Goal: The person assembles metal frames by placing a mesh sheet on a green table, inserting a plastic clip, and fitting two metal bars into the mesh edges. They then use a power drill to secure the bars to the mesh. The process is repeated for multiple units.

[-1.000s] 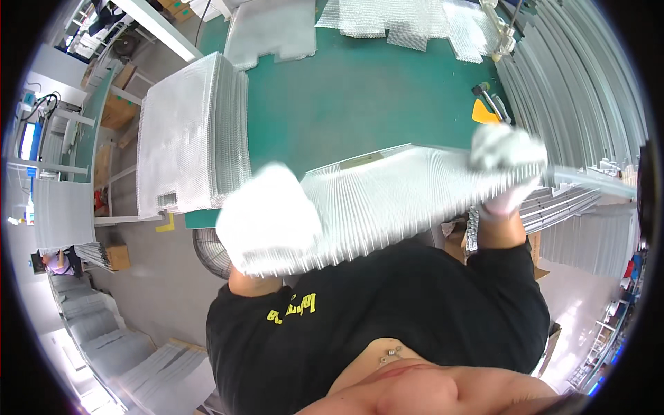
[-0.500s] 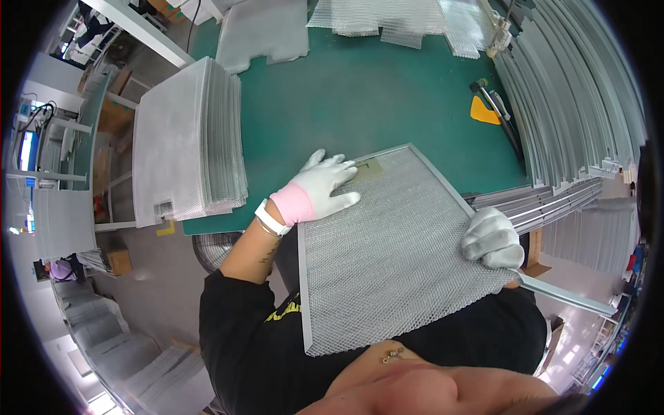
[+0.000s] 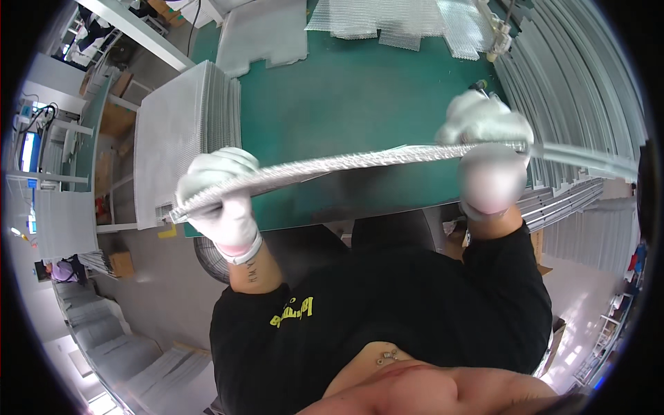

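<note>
A silver metal mesh panel (image 3: 346, 162) stands edge-on above the table, its bare mesh edge facing up at me and bowed slightly. My left hand (image 3: 225, 197), white-gloved with a pink cuff, is closed around the panel's left end. At the right end my gloved right hand (image 3: 486, 123) grips the panel, fingers beyond it and thumb on the near side, blurred by motion. A thin metal frame strip (image 3: 588, 159) sticks out to the right from the right hand, also smeared. Whether that hand holds the strip together with the panel is hard to see.
Below lies a green tabletop (image 3: 332, 104). A stack of mesh sheets (image 3: 176, 138) stands at its left, more mesh pieces (image 3: 387, 17) at the far side. Long metal strips (image 3: 574, 90) line the right edge, near a partly hidden hammer (image 3: 478, 85). A fan (image 3: 209, 257) is below left.
The panel was lying tilted across my lap and the table edge; now it is lifted and turned on edge. My left hand went from flat on it to gripping its left end. Both hands moved apart.
</note>
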`<control>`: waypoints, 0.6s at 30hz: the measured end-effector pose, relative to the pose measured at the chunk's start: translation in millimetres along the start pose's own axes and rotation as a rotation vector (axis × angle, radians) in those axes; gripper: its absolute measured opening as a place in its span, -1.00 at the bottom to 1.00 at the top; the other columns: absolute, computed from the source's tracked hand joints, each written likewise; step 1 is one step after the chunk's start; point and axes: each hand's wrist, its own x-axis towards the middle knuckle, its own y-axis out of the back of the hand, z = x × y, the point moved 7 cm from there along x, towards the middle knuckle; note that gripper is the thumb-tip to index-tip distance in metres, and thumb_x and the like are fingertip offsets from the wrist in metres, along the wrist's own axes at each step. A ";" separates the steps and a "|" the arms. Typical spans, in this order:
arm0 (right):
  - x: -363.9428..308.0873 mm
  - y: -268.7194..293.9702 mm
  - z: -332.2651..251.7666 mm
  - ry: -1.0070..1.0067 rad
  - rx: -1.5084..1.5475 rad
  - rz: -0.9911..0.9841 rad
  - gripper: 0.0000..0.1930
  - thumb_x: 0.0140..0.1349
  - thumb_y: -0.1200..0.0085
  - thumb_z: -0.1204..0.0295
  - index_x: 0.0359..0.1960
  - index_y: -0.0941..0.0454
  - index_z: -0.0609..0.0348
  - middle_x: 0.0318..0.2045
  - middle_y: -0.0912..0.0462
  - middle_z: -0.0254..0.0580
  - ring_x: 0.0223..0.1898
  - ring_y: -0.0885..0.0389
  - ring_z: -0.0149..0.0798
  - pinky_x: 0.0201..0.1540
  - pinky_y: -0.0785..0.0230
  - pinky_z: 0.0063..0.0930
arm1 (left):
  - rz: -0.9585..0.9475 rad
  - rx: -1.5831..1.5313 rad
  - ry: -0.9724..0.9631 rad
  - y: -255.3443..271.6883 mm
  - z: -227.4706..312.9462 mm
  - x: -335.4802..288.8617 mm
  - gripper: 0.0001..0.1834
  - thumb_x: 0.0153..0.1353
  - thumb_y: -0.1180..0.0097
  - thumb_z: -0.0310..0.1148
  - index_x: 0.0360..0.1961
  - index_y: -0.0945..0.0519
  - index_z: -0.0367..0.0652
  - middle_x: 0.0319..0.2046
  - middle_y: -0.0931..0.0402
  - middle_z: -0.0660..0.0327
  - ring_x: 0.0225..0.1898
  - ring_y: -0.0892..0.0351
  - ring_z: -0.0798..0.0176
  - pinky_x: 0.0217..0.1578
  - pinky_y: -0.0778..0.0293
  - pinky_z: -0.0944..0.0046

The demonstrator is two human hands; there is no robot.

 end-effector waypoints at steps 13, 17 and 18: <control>-83.5 19.8 -35.8 0.237 0.117 -0.347 -0.88 0.36 0.01 0.42 -0.37 -0.40 0.10 -0.34 -0.58 -0.19 -0.34 -0.58 -0.29 -0.38 -0.36 -0.47 | -0.900 0.374 0.423 -27.4 -80.0 -124.0 -0.47 0.04 0.00 -0.44 0.12 -0.52 -0.17 0.12 -0.49 -0.01 0.19 -0.42 -0.14 0.21 -0.32 -0.06; -90.1 22.1 -33.9 0.223 0.144 -0.442 -0.87 0.37 0.01 0.38 -0.35 -0.40 0.08 -0.36 -0.58 -0.22 -0.36 -0.57 -0.31 -0.40 -0.35 -0.50 | -0.891 0.566 0.423 -17.5 -109.5 -134.6 -0.49 0.05 -0.07 -0.52 0.11 -0.53 -0.12 0.07 -0.50 0.04 0.17 -0.42 -0.09 0.24 -0.27 -0.05; -91.2 20.6 -35.4 0.198 0.128 -0.378 -0.87 0.37 0.00 0.37 -0.35 -0.40 0.07 -0.37 -0.58 -0.22 -0.37 -0.57 -0.31 -0.40 -0.35 -0.51 | -0.871 0.564 0.435 -19.6 -109.7 -131.5 -0.57 0.08 -0.10 -0.49 0.04 -0.58 -0.11 -0.02 -0.52 0.04 0.11 -0.45 -0.07 0.21 -0.30 -0.02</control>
